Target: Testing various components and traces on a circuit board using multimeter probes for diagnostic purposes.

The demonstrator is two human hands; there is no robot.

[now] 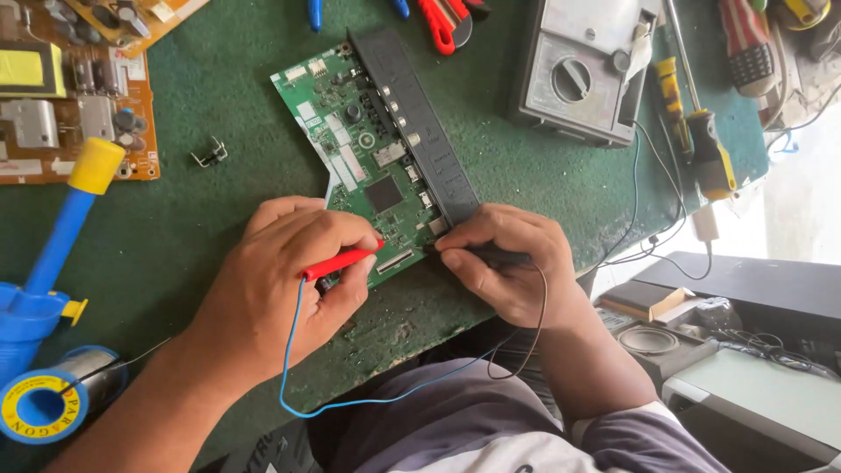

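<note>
Your left hand (280, 280) grips the red probe (340, 261), right hand (508, 263) grips the black probe (491, 256), both tips on the green circuit board (368, 166).

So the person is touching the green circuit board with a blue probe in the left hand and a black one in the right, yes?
Not quite. The head view shows the left hand holding a red probe; only its wire is blue. The right hand does hold a black probe at the green circuit board.
</note>
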